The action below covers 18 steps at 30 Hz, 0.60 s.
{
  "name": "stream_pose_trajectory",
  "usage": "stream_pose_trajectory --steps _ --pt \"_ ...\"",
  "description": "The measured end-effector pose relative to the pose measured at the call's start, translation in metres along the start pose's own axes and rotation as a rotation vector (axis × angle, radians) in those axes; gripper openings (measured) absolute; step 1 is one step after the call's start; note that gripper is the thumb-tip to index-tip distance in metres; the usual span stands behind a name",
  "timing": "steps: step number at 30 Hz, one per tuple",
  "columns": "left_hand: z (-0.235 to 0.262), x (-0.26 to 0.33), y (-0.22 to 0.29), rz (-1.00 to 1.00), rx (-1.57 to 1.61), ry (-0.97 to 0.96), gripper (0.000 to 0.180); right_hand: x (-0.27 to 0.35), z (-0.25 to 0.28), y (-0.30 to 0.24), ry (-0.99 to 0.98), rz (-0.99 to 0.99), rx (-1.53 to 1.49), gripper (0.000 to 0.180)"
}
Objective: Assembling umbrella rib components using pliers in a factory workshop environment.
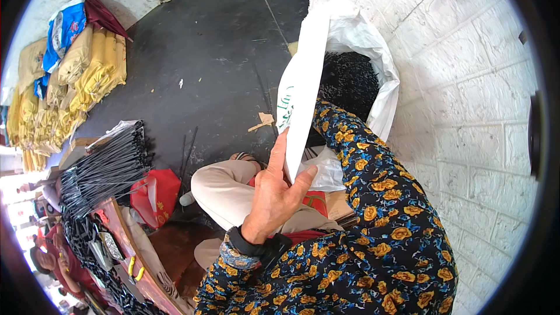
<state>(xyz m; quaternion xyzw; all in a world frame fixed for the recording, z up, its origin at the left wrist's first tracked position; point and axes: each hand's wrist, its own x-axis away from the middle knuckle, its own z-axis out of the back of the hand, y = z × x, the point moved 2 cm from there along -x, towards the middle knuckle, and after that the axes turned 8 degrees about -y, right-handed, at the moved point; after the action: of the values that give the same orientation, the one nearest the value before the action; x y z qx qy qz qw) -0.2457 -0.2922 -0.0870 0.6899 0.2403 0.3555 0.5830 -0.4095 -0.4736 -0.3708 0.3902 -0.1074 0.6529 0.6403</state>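
Note:
A tall white sack (309, 87) leans open against the wall, with dark green marks on its side. Dense black, thin pieces with bristle-like tips (350, 79) fill its inside; I cannot make out their exact kind. My left hand (273, 195) grips the sack's near edge, the index finger along the outside and the thumb on the inner side. The right arm, in a black sleeve with yellow flowers (373, 181), reaches into the sack's mouth. My right hand is hidden inside, so its fingers and anything in them do not show.
Bundles of thin black rods (108, 166) lie on a wooden bench (131, 233) at left, near yellow-handled pliers (136, 269). A red bag (156, 197) sits beside them. Yellowish wrapped packs (93, 76) are stacked far left. A white brick-pattern wall (466, 116) borders the right.

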Motion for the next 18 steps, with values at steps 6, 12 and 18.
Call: stream_pose_trajectory --steps 6,12,18 --pt "-0.006 0.001 0.001 -0.005 -0.042 -0.051 0.069 0.065 -0.002 0.02 0.141 -0.017 0.081 0.041" --pt "0.005 0.01 -0.005 -0.018 -0.129 -0.007 0.07 0.105 0.022 0.02 0.289 0.052 0.186 0.04" --pt "0.007 0.005 0.0 -0.119 -0.168 0.015 0.064 0.107 0.045 0.09 0.379 0.117 0.281 0.04"
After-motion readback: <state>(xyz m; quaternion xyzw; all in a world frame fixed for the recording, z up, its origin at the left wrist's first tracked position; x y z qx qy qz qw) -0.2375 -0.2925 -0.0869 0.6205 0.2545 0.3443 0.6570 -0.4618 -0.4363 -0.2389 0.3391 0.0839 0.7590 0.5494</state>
